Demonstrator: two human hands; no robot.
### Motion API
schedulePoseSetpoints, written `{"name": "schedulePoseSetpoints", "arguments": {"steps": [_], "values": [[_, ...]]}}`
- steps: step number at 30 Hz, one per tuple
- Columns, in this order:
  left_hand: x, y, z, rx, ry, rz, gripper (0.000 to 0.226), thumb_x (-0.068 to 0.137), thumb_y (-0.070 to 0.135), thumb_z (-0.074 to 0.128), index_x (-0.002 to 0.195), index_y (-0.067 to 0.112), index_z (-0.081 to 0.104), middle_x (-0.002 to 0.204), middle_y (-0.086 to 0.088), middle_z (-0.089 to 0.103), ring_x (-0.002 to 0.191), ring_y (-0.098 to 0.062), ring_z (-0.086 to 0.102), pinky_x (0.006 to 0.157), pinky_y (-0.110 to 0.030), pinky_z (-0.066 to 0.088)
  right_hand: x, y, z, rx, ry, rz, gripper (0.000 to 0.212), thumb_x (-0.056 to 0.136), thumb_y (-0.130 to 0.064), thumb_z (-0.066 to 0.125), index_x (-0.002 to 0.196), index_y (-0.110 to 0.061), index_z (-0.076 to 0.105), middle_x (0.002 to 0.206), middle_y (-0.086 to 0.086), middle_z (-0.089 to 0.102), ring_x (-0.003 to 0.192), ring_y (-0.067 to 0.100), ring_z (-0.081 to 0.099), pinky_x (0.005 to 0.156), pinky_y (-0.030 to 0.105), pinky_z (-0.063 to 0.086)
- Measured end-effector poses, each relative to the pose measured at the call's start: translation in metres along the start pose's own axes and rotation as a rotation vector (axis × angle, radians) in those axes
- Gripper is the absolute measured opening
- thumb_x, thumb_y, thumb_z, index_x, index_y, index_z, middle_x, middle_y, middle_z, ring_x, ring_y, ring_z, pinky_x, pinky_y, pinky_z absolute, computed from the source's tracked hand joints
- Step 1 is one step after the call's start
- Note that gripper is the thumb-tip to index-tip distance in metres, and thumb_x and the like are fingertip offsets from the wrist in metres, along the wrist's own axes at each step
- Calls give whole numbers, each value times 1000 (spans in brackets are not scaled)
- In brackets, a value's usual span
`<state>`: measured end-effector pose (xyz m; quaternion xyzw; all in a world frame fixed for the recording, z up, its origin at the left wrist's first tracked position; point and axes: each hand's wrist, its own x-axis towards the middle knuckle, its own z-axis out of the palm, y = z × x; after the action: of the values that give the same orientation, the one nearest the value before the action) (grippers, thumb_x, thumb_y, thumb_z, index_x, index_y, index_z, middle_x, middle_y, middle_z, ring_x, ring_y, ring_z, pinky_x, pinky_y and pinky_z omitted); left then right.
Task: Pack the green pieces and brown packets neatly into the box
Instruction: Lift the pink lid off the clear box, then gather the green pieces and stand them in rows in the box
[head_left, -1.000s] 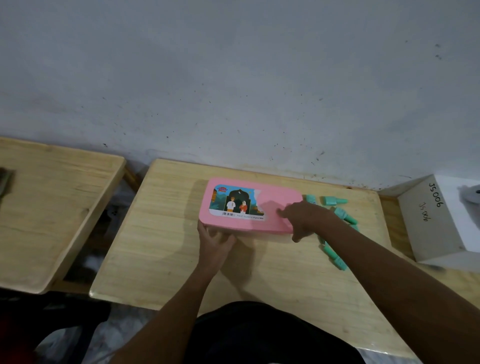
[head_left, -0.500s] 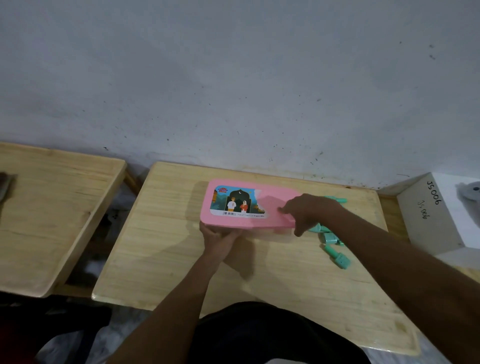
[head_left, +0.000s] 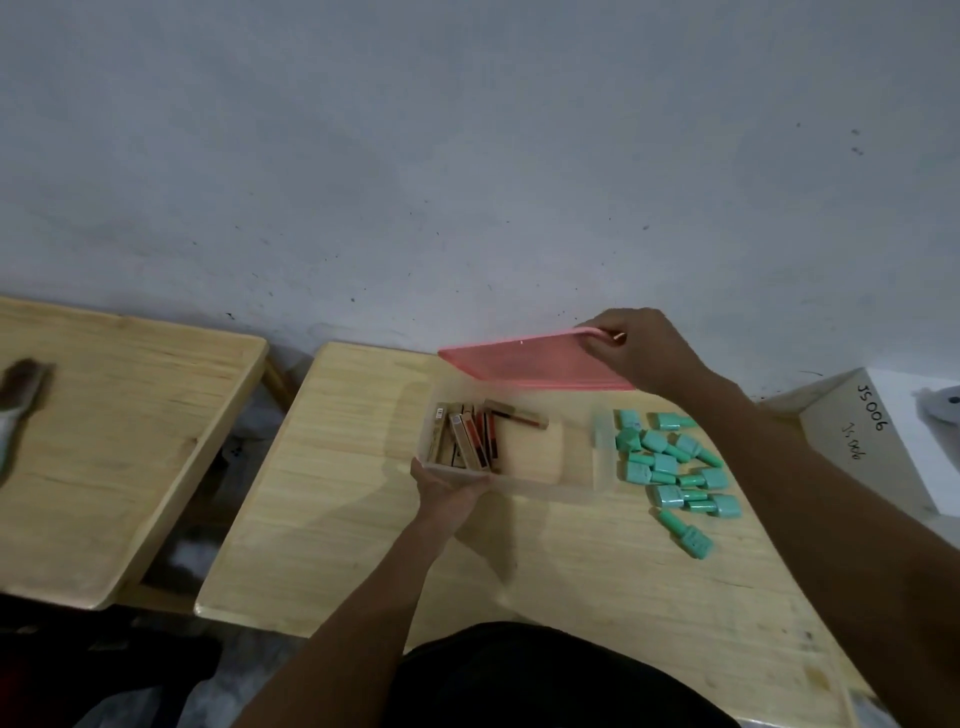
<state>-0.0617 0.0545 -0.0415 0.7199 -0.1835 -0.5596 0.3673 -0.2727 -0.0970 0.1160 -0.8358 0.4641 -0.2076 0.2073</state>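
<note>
A clear plastic box (head_left: 582, 480) stands open on the wooden table (head_left: 322, 519). Several brown packets (head_left: 470, 436) lie in its left half; its right half shows bare bottom. My left hand (head_left: 447, 488) grips the box's near left edge. My right hand (head_left: 641, 348) holds the pink lid (head_left: 535, 364) by its right end, lifted and tilted above the far side of the box. Several green pieces (head_left: 670, 467) lie in a loose heap on the table just right of the box.
A second wooden table (head_left: 104, 441) stands to the left with a brush-like object (head_left: 21, 395) on it, a gap between the tables. A white box marked JS006 (head_left: 872, 431) sits at the far right. A grey wall rises behind.
The pink lid, which lay shut on the box, has been lifted off by my right hand and raised toward the wall. The packets inside and the whole green heap now show.
</note>
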Motion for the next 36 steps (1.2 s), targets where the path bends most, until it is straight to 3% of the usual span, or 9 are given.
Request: {"name": "schedulePoseSetpoints", "arguments": {"steps": [3, 7, 10, 12, 17, 21, 27, 32, 36], "values": [[-1, 8, -9, 82, 138, 58, 113, 66, 36, 84, 148, 19, 8, 151, -13, 29, 134, -33, 38, 107, -42, 40, -6, -27, 16, -15, 161, -130, 22, 89, -27, 66, 109, -22, 73, 98, -6, 69, 78, 10, 61, 68, 20, 49], [-15, 39, -30, -101, 438, 236, 56, 88, 45, 59, 132, 12, 45, 136, -11, 50, 120, -27, 51, 97, -39, 46, -24, -64, 56, -85, 274, -329, 27, 85, -27, 62, 109, -21, 73, 91, 0, 67, 69, 7, 57, 53, 21, 53], [-21, 79, -50, -410, 126, 142, 46, 91, 51, 49, 110, 11, 59, 110, -11, 65, 97, -27, 63, 88, -43, 52, -35, -87, 96, -106, 334, -467, 21, 82, -22, 67, 101, -20, 76, 88, 3, 69, 72, 15, 61, 51, 28, 53], [-25, 98, -61, -449, -78, 109, 39, 92, 39, 52, 109, 5, 63, 97, -13, 69, 86, -26, 65, 80, -40, 53, -40, -100, 122, -130, 330, -535, 20, 75, -18, 76, 94, -22, 77, 83, 1, 66, 73, 17, 57, 53, 29, 46], [-29, 112, -85, -348, -89, 90, 29, 87, 0, 46, 113, 0, 60, 106, -18, 69, 94, -31, 66, 84, -43, 53, -46, -114, 158, -128, 110, -581, 38, 73, -27, 77, 110, -21, 71, 95, 4, 65, 78, 22, 59, 58, 33, 50], [-16, 109, -121, -277, 66, 86, 21, 87, 8, 47, 101, 14, 62, 106, -13, 68, 94, -26, 66, 82, -42, 56, -50, -105, 166, -163, -64, -451, 51, 83, -50, 65, 129, -31, 60, 107, -1, 61, 92, 16, 56, 73, 28, 44], [7, 86, -171, 109, 334, 162, 22, 85, 15, 49, 100, 8, 63, 93, -11, 62, 72, -19, 59, 56, -25, 45, -56, -71, 171, -132, -183, 120, 40, 91, -44, 55, 127, -26, 61, 126, 3, 57, 119, 22, 53, 95, 39, 47], [31, 57, -170, 303, 335, 109, 15, 82, 11, 49, 85, 2, 61, 91, -19, 60, 82, -30, 56, 69, -34, 46, -74, -54, 176, -111, -363, 333, 35, 93, -44, 53, 125, -31, 61, 124, -6, 60, 111, 14, 57, 89, 33, 48], [44, 41, -152, 434, 371, 16, 34, 87, 17, 52, 116, 2, 58, 120, -21, 58, 107, -36, 54, 89, -41, 45, -79, -46, 178, -109, -372, 332, 33, 94, -38, 52, 125, -31, 62, 128, -8, 60, 114, 14, 56, 91, 33, 48]]}}
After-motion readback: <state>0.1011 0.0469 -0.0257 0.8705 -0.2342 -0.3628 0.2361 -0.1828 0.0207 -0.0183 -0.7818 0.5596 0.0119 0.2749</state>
